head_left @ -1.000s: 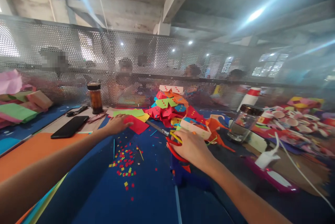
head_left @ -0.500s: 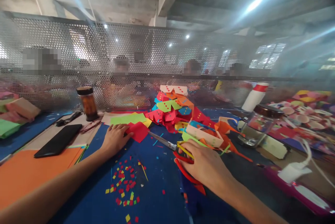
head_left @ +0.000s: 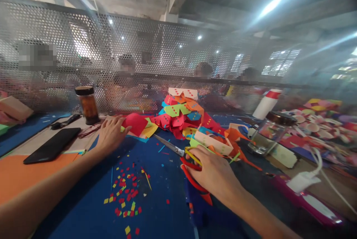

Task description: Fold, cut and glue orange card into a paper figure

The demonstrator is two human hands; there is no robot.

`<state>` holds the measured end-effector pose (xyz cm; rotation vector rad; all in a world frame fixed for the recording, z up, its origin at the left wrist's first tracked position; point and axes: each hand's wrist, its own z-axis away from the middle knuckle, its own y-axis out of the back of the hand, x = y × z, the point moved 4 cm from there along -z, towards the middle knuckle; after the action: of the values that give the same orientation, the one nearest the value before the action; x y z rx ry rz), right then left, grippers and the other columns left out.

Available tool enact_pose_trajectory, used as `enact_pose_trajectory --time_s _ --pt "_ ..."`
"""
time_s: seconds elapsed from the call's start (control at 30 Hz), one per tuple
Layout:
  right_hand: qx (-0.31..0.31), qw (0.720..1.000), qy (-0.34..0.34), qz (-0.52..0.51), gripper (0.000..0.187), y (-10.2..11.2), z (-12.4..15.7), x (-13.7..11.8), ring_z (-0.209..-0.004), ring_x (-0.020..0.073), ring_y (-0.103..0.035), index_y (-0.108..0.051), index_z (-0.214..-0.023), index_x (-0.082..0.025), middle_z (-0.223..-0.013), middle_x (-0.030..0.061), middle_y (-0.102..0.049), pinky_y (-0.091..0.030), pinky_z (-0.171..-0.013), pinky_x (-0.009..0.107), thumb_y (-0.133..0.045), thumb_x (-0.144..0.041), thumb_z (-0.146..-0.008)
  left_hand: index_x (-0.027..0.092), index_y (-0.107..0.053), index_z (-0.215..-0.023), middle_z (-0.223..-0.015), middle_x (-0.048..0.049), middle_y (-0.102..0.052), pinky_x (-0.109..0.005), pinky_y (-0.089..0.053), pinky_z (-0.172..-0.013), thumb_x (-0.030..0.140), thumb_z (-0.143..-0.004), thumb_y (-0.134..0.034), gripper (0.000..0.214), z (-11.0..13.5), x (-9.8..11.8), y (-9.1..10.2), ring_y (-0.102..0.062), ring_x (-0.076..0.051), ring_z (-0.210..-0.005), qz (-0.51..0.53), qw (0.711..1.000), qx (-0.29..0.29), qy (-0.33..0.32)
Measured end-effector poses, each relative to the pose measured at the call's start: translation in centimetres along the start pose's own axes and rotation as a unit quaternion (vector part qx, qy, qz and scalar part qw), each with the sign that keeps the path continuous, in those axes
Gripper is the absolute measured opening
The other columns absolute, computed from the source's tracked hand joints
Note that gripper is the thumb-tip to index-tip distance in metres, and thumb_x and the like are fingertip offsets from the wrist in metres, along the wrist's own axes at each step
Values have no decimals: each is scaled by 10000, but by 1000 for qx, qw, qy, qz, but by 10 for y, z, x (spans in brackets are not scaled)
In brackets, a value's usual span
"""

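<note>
My right hand (head_left: 208,166) grips a pair of scissors (head_left: 174,147) by yellow and red handles, the metal blades pointing away to the left. My left hand (head_left: 110,136) reaches forward with its fingers stretched out, and the fingertips touch the edge of a red paper (head_left: 136,123). Under and beside that paper lie yellow and blue papers (head_left: 149,129). A spot of yellow-green shows by the left fingertips. Small red, yellow and green paper squares (head_left: 128,190) are scattered on the blue table (head_left: 158,209) between my hands.
A pile of dotted coloured paper pieces (head_left: 182,114) stands at the back centre. On the left are a phone (head_left: 52,145), orange paper (head_left: 36,175) and a dark-lidded jar (head_left: 88,107). To the right are a glass jar (head_left: 267,134) and a purple power strip (head_left: 306,201). A perforated screen (head_left: 156,45) closes the back.
My left hand has moved left and forward. The red paper has shifted left and bends up, covering most of the green sheet. The scissors stay in my right hand; the view has shifted slightly.
</note>
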<state>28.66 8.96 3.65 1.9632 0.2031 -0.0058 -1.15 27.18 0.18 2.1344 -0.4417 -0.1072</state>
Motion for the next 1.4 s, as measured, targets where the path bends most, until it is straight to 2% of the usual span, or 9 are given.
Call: enact_pose_trajectory --time_s 0.17,0.37,0.6,0.83,1.0,1.2,1.4 --pt "-4 1000 1 8 224 0 0 -3 -891 260 -715 -692 -989 -233 -1038 39 -734 -535 -709 363 -707 -389 -829 190 -584 -1285 -1315 -103 -609 -495 -539 -941 373 -962 -627 374 7 -3 -22 -635 -262 -1120 -13 998 -51 -38" --pt "-13 1000 4 6 203 -3 0 -9 -838 249 -707 -703 -940 -229 -983 41 -722 -513 -654 342 -717 -384 -809 199 -603 -1258 -1316 -99 -612 -482 -543 -939 357 -968 -621 331 10 3 -26 -636 -252 -1115 1 991 -100 -91" --pt "-16 1000 6 2 182 -5 3 -10 -830 259 -695 -703 -883 -234 -952 52 -714 -503 -649 363 -677 -399 -811 187 -591 -1272 -1309 -100 -612 -486 -548 -928 359 -961 -631 358 12 2 -25 -639 -258 -1110 7 993 -94 -68" --pt "-23 1000 -2 4 211 -8 2 -10 -812 256 -693 -698 -890 -234 -956 47 -710 -468 -626 350 -666 -427 -810 211 -618 -1235 -1313 -96 -616 -468 -543 -944 350 -977 -607 294 10 9 -24 -637 -241 -1108 61 981 -102 -155" --pt "-28 1000 -2 10 229 -8 3 -11 -809 254 -690 -700 -938 -226 -952 46 -703 -448 -623 345 -648 -425 -836 201 -597 -1271 -1334 -101 -602 -493 -535 -954 351 -968 -621 339 10 7 -28 -628 -259 -1135 74 982 -95 -147" --pt "-32 999 -5 2 229 -9 4 -10 -805 255 -688 -695 -915 -226 -944 39 -703 -436 -617 346 -656 -433 -822 202 -612 -1250 -1334 -98 -606 -501 -520 -977 346 -969 -620 316 12 15 -26 -619 -261 -1156 97 967 -116 -206" --pt "-26 1000 -1 3 199 -9 3 -10 -790 244 -681 -683 -883 -230 -932 43 -698 -435 -610 340 -650 -417 -824 204 -588 -1294 -1379 -105 -577 -536 -493 -1009 350 -964 -626 363 12 16 -29 -593 -283 -1205 99 966 -115 -209"
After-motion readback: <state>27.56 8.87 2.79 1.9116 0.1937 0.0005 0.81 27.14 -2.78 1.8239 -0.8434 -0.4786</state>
